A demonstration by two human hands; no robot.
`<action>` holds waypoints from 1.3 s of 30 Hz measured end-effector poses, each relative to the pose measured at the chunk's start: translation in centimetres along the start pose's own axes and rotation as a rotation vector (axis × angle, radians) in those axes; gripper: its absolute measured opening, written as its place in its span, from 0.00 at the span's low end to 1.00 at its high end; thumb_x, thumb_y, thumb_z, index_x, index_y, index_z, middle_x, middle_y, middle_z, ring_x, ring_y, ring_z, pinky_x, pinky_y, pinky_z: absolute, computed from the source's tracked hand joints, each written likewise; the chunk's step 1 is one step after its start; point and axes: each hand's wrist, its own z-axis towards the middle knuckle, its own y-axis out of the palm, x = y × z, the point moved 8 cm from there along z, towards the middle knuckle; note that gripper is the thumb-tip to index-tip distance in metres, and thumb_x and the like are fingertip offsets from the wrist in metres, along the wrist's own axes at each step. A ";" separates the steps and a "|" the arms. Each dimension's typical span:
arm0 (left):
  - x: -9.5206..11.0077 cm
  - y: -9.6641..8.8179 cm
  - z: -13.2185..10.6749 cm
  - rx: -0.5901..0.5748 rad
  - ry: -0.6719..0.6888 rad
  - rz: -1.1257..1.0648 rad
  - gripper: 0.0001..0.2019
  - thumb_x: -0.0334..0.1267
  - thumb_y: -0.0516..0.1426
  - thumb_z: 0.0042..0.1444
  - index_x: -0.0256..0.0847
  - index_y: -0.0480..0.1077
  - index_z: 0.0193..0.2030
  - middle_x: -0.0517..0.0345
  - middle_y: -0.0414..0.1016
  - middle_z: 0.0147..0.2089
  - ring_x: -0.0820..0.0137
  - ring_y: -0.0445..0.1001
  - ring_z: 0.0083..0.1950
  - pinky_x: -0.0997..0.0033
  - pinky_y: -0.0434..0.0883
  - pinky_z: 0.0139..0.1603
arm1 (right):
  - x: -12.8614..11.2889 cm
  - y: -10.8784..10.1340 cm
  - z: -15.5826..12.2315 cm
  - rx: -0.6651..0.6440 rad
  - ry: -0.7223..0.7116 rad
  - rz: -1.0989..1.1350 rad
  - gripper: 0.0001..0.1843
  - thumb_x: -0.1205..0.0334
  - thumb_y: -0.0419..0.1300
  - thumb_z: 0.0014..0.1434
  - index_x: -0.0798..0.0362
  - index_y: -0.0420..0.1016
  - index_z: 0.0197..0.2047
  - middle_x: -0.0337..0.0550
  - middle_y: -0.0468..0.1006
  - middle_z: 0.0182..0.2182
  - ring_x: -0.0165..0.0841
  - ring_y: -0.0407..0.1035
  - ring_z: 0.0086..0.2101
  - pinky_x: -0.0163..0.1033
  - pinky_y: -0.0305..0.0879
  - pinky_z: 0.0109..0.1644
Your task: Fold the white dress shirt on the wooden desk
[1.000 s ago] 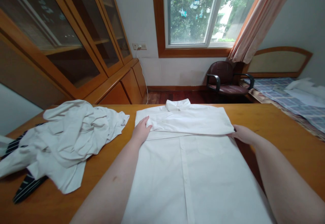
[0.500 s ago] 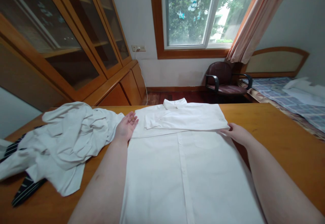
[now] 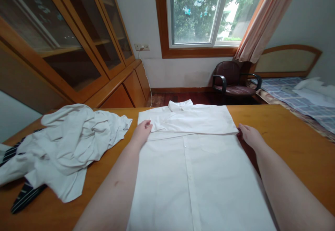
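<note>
A white button-up shirt (image 3: pixel 164 178) lies front up on the table, its collar (image 3: pixel 180 105) at the far edge. Across its chest a sleeve (image 3: pixel 193 123) is folded flat. My left hand (image 3: pixel 142 131) is closed in a pinch on the cuff end of that sleeve, over the shirt's left side. At the right edge of the shirt, by the sleeve's fold, my right hand (image 3: pixel 250 136) has its fingertips drawn together on the cloth edge. Part of the cloth under the left fingers is hidden.
A crumpled heap of white clothing (image 3: pixel 70 140) lies on the left of the wooden table (image 3: pixel 293 147), with a dark striped cloth (image 3: pixel 27 194) under it. Beyond the table stand a glass-door cabinet (image 3: pixel 112 74), a maroon armchair (image 3: pixel 230 79) and a bed (image 3: pixel 285 88).
My left hand has moved right, from lying open at the shirt's side to pinching the sleeve end. My right hand has shifted slightly right, and the sleeve's fold lies flatter.
</note>
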 end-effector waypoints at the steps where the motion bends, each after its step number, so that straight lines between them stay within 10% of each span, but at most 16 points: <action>1: 0.8 0.4 -0.2 -0.033 0.056 0.103 0.19 0.42 0.55 0.53 0.40 0.69 0.51 0.50 0.74 0.48 0.66 0.73 0.45 0.69 0.68 0.46 | 0.1 0.0 0.1 0.006 0.003 -0.001 0.25 0.47 0.42 0.59 0.53 0.73 0.28 0.47 0.77 0.25 0.38 0.70 0.30 0.38 0.60 0.34; 10: 0.5 0.4 -0.2 -0.084 -0.024 0.367 0.16 0.44 0.55 0.53 0.40 0.70 0.47 0.51 0.76 0.39 0.61 0.73 0.43 0.69 0.67 0.41 | -1.9 1.0 -1.6 -0.258 -0.230 -0.024 0.20 0.47 0.61 0.46 0.52 0.72 0.38 0.42 0.78 0.34 0.36 0.70 0.33 0.35 0.61 0.35; 19: 0.1 -1.2 0.0 0.087 -0.050 0.207 0.09 0.43 0.53 0.54 0.43 0.70 0.37 0.56 0.76 0.35 0.65 0.73 0.36 0.71 0.64 0.31 | -2.6 -0.5 -1.1 0.092 -0.134 -0.261 0.07 0.58 0.55 0.49 0.50 0.69 0.31 0.42 0.74 0.29 0.33 0.65 0.29 0.35 0.54 0.27; 26: -0.5 -1.9 0.0 0.104 -0.105 0.275 0.09 0.38 0.53 0.51 0.44 0.71 0.39 0.55 0.76 0.36 0.63 0.73 0.37 0.69 0.65 0.32 | -3.4 0.6 -1.5 -0.082 -0.385 -0.172 0.12 0.60 0.56 0.49 0.50 0.75 0.37 0.42 0.75 0.38 0.34 0.68 0.35 0.34 0.60 0.38; 39: -0.7 -1.1 0.4 0.086 -0.076 0.386 0.14 0.43 0.49 0.57 0.39 0.71 0.42 0.43 0.72 0.46 0.58 0.72 0.45 0.64 0.68 0.43 | -2.3 1.0 -0.6 0.006 -0.045 -0.300 0.24 0.42 0.47 0.57 0.51 0.74 0.34 0.48 0.77 0.30 0.39 0.69 0.30 0.38 0.56 0.29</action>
